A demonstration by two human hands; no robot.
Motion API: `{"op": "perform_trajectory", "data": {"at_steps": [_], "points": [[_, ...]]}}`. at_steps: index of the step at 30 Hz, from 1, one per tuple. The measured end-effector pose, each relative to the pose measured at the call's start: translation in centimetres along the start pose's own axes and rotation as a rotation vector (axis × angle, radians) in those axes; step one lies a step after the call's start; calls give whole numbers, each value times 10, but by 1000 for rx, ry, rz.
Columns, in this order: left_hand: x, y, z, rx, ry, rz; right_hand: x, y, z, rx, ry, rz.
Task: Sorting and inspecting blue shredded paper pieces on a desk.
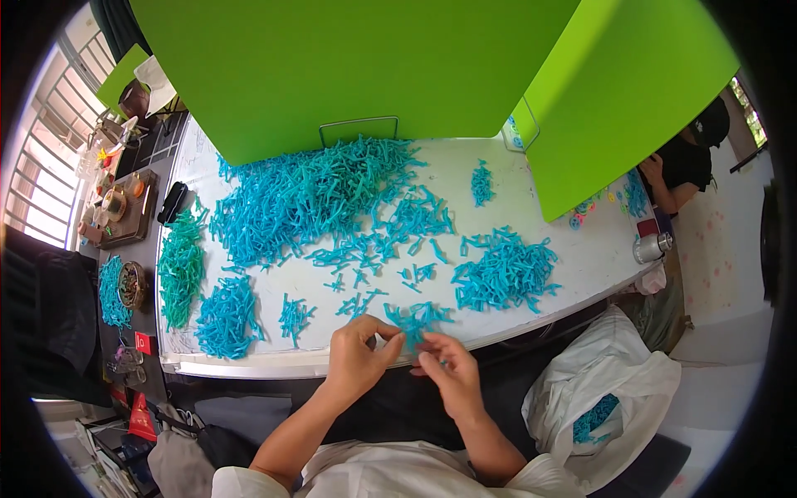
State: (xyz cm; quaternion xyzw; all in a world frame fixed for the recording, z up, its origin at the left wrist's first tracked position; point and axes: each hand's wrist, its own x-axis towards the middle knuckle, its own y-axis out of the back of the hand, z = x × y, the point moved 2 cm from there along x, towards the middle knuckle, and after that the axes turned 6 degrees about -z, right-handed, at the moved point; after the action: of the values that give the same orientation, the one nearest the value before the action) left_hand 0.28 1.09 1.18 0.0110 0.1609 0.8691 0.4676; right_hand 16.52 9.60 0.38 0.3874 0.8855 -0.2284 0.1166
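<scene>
Covering white table (581, 249): blue pieces (315, 199)

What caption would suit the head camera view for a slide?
Both hands, left hand and right hand, pinch small blue plastic pieces at the white table edge.

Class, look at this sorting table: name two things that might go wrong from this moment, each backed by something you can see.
1. Both hands, left hand and right hand, work a small cluster of blue plastic pieces right at the white table's front edge; pieces may drop to the floor.
2. The green plastic pile lies close beside a blue plastic heap; a nudge might mix the colours.
</scene>
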Motion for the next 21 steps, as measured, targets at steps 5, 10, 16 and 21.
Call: {"op": "perform_trajectory", "data": {"at_steps": [5, 10, 16, 21], "points": [[9, -2, -1, 376, -208, 138, -4, 42, -13, 156, 35, -69], [32, 2, 14, 453, -210, 168, -10, 44, -24, 110, -32, -43], [112, -11, 13, 627, -204, 182, -9, 28, -31, -74, 101, -85], [140, -29, 2, 779, -180, 131, 0, 28, -31, -378, 186, -122]]}}
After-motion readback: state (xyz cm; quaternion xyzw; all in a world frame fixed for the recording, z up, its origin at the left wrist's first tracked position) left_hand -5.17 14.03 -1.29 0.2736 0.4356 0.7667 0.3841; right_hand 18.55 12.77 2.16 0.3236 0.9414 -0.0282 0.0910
